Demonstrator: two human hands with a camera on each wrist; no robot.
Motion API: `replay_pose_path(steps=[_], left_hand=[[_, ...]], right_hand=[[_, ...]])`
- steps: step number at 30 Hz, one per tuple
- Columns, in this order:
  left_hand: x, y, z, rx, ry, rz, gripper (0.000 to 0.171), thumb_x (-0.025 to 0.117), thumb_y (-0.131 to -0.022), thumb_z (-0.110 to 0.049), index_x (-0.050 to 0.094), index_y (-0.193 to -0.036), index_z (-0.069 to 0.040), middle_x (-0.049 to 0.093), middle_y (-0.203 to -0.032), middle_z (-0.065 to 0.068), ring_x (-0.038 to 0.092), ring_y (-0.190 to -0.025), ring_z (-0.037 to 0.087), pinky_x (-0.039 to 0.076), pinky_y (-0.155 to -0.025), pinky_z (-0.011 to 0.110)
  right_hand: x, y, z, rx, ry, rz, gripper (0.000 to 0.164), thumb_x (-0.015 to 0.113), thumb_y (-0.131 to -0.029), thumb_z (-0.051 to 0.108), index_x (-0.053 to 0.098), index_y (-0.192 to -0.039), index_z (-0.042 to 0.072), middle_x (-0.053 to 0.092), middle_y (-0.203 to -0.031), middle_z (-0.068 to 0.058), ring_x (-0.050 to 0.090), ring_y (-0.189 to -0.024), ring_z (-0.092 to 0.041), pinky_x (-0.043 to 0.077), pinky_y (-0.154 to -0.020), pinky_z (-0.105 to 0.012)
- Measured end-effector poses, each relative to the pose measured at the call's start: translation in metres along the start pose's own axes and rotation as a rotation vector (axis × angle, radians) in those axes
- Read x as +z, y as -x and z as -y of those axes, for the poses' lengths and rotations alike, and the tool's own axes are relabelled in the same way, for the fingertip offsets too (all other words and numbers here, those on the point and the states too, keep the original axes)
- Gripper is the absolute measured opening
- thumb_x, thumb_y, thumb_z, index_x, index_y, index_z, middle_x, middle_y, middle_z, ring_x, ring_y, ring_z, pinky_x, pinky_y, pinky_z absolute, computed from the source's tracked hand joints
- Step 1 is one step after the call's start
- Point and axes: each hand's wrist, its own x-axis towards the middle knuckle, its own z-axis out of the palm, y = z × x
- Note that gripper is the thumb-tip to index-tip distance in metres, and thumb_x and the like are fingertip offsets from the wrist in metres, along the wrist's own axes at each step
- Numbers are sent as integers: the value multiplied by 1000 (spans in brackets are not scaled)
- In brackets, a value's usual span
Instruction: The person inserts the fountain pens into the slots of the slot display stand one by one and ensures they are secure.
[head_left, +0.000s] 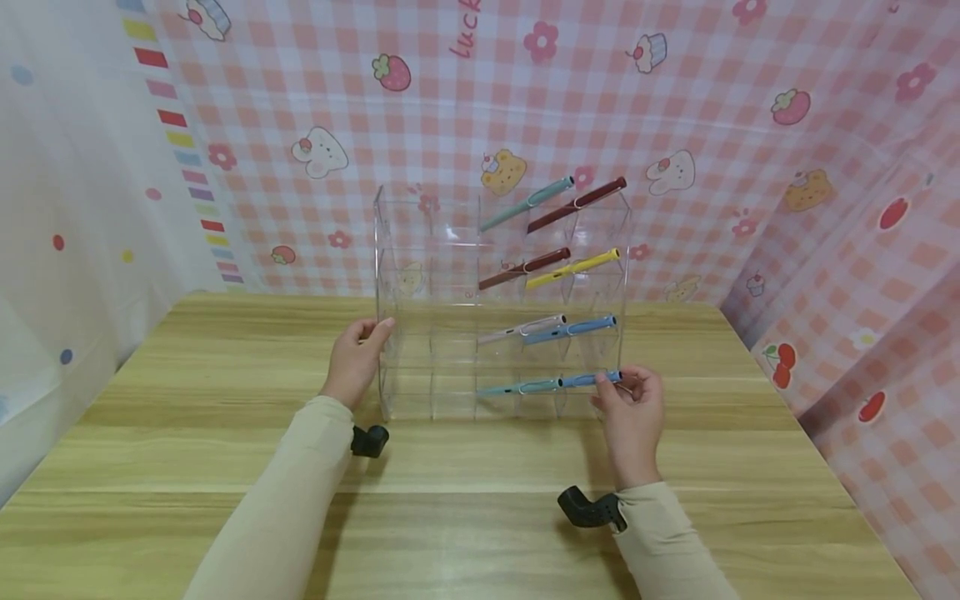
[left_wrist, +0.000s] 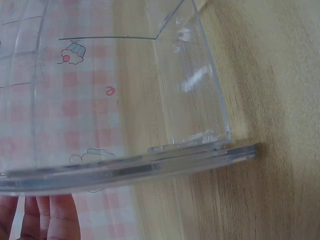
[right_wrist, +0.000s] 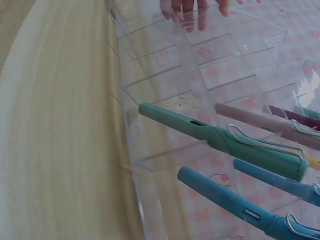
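Note:
A clear acrylic pen rack [head_left: 453, 333] stands upright on the table, several tilted pens in its right half. My left hand [head_left: 354, 358] grips the rack's left side, thumb at the front edge; in the left wrist view its fingers [left_wrist: 62, 220] show beyond the side panel. At the lower right side my right hand [head_left: 632, 417] grips the rack's edge. Its thumb overlaps the lowest blue pen [head_left: 577, 381]. Beside that pen lies a green pen [head_left: 525, 387], which shows large in the right wrist view. The right hand is out of the right wrist view.
Higher rows hold a pale pink pen [head_left: 517, 330], another blue pen [head_left: 558, 331], a yellow pen [head_left: 573, 268], two dark red pens and another green one. A pink checked curtain [head_left: 450, 125] hangs behind the wooden table [head_left: 465, 517]. Black wrist mounts [head_left: 588, 508] jut from both sleeves.

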Motion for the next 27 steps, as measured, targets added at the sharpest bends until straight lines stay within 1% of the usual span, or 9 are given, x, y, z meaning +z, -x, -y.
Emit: replay_pose_path(steps=[6,9,15,18,21,27], left_hand=[[0,-2,1,-5,-8,-4,54,50,-97,-46,52,-127,-1,52,-119,16,48,-108,27,40,-93,41],[0,-1,2,-12,-12,3,55,49,-97,-47,51,-129,-1,52,-121,16,48,-109,27,40,-95,42],[-1,-1,2,-15,-4,11,54,50,-98,-46,50,-130,-2,52,-121,16,48,-109,28,40,-94,42],[0,-1,1,-10,-1,9,56,49,-97,-48,50,-130,-2,52,-121,16,48,-109,28,40,-94,42],[0,-2,1,-7,-3,9,59,49,-97,-49,50,-131,-2,52,-122,16,48,-110,27,40,-95,42],[-1,-1,0,-8,0,13,58,49,-97,-49,49,-131,-2,52,-122,16,48,-110,27,40,-95,42]], right_hand=[[4,2,-7,-5,34,14,24,61,-87,-11,46,-100,3,49,-90,-2,61,-75,-5,54,-63,-20],[4,4,-9,-7,44,20,24,61,-87,-11,46,-101,3,49,-90,-2,61,-76,-5,55,-64,-21],[6,6,-11,0,36,18,24,61,-87,-12,47,-101,1,50,-90,-2,61,-76,-6,54,-63,-20],[6,7,-12,3,43,19,24,61,-87,-11,46,-102,1,49,-91,-3,61,-77,-5,54,-64,-19],[5,7,-13,-3,49,23,24,61,-87,-10,46,-102,1,49,-91,-3,61,-76,-5,54,-64,-18],[4,7,-15,-23,66,34,23,60,-88,-11,45,-104,-2,48,-92,-4,60,-76,-4,53,-65,-18]])
